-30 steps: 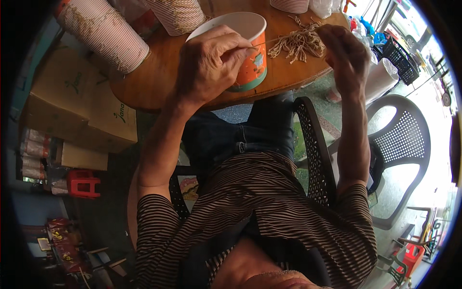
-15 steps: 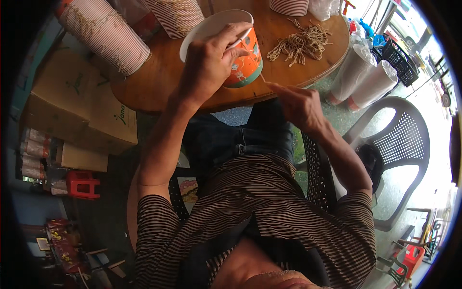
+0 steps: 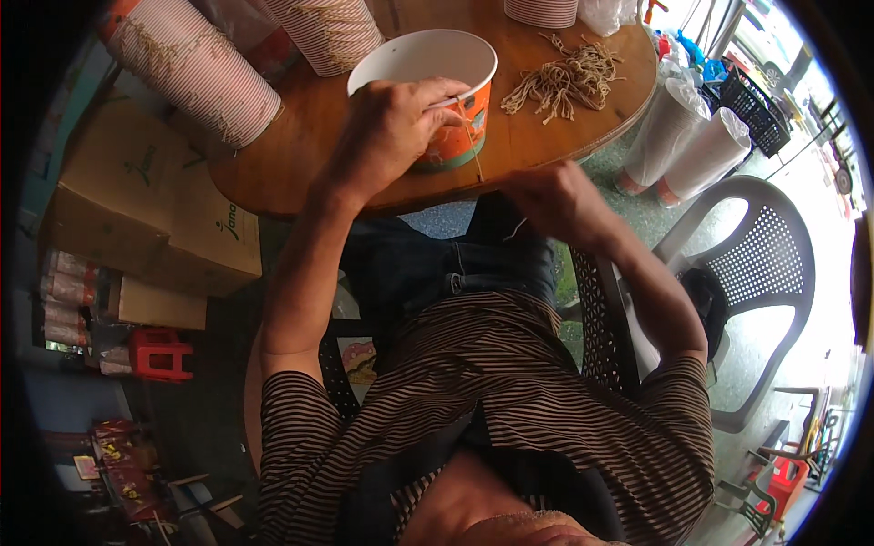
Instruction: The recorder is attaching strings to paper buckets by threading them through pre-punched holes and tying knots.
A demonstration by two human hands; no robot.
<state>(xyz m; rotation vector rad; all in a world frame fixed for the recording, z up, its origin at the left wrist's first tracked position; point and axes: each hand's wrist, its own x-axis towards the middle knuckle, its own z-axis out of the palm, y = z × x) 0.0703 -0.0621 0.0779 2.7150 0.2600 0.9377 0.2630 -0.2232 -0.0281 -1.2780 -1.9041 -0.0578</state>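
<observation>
A large paper bucket (image 3: 462,141), white inside with an orange and green printed outside, sits at the table's near edge, its mouth tipped away to the left. My left hand (image 3: 387,127) is closed on its near rim, thumb outside, fingertips over the edge. From that rim a thin tan string (image 3: 473,150) runs down the bucket's front toward my right hand (image 3: 555,200). That hand, smeared by motion, is closed just off the table edge, with a pale string end poking out below it. On the table to the right lies a heap of loose tan strings (image 3: 574,80).
Nested stacks of paper buckets (image 3: 205,77) with strings on their sides lie at the left of the wooden table (image 3: 282,173). Cardboard boxes (image 3: 137,200) stand at the left. Plastic-wrapped bucket stacks (image 3: 706,159) and a grey chair (image 3: 774,237) are at the right.
My right hand has moved down and slightly left, away from the bucket's side. The bucket has turned, showing more of its mouth; the string now hangs down its front.
</observation>
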